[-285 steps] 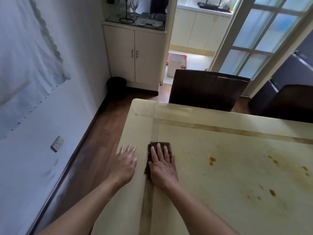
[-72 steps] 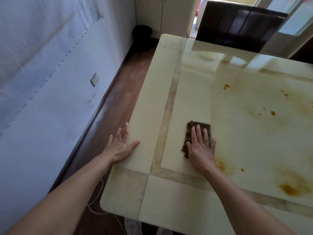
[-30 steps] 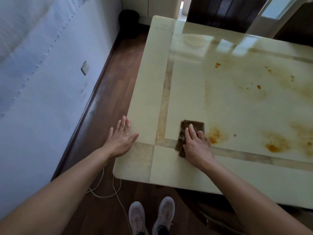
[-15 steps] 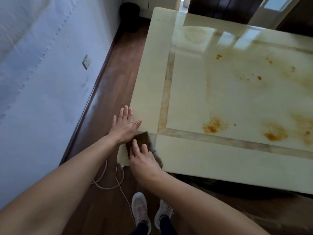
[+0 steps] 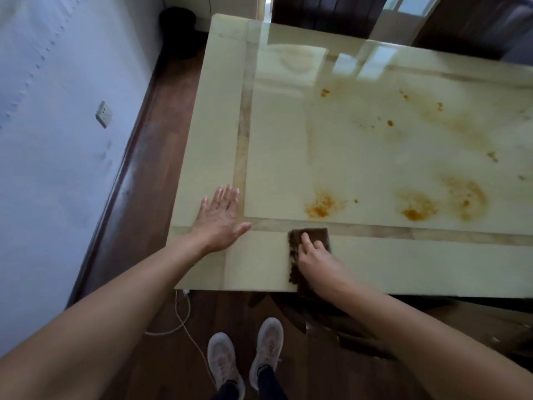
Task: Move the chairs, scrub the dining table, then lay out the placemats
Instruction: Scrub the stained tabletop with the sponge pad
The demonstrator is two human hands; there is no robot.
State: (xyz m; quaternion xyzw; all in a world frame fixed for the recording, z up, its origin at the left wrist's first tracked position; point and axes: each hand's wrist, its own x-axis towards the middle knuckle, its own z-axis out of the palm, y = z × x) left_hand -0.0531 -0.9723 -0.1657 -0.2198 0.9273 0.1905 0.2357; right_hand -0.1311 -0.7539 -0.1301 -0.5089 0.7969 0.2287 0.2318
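Socket plate (image 5: 103,114) on the pale wall, far left. White cable (image 5: 184,319) on the dark wood floor, below the near-left corner of the surface (image 5: 213,125). Left hand (image 5: 220,219): we record it released, flat, fingers straight, palm down on that corner's cream border. Pale shoes (image 5: 222,362), one pair, on the floor beneath. Scrubbing pad (image 5: 310,236): brown, lying on the near border strip and reaching the near edge. Right hand (image 5: 317,258): we log it grasping the pad, fingers bent over it. Orange stains (image 5: 321,206): we count several, beyond and right of the pad. Dark chair (image 5: 326,10) at the far edge.
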